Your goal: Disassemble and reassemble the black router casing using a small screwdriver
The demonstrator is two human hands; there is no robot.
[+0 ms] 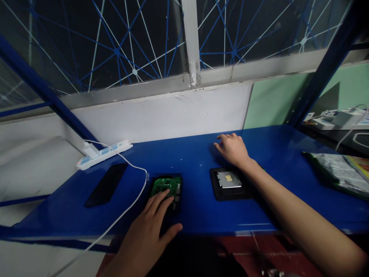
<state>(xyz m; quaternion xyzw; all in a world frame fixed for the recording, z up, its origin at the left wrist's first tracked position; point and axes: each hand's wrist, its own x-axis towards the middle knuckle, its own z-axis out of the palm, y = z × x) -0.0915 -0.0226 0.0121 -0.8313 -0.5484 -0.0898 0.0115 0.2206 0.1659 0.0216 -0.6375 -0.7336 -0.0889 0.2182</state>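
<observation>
My left hand [150, 227] rests flat, fingers stretched out, on an opened black device with a green circuit board [166, 185] at the near edge of the blue table [196, 207]. My right hand [233, 148] reaches to the far side of the table, fingers spread and lying on the blue surface with nothing visible in them. Just in front of the right wrist lies a black tray-like half [221, 192] holding a silver metal plate [229, 179].
A white power strip [103, 154] sits at the back left, its white cable [127, 207] running off the front edge. A black phone [106, 184] lies left of the circuit board. Bagged items [340, 171] lie at the right. A wall and window stand behind.
</observation>
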